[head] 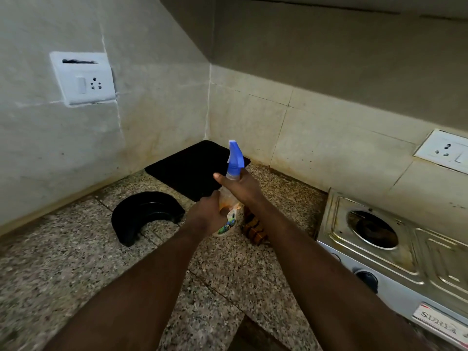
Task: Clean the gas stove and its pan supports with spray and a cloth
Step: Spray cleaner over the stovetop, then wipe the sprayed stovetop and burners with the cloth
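A spray bottle (235,158) with a blue trigger head and a pale labelled body is held upright over the granite counter (76,262). My left hand (206,216) grips the bottle's body from the left. My right hand (241,186) wraps its neck just under the blue head. A brown patterned cloth (253,230) lies on the counter right behind the bottle, partly hidden by my right forearm. The steel gas stove (395,252) stands at the right, its left burner opening bare, with no pan support on it.
A black curved piece (144,214) lies on the counter left of my hands. A black flat mat (192,168) fills the corner. Wall sockets sit at upper left (82,78) and right (443,150). The stove's black knob (368,279) faces front.
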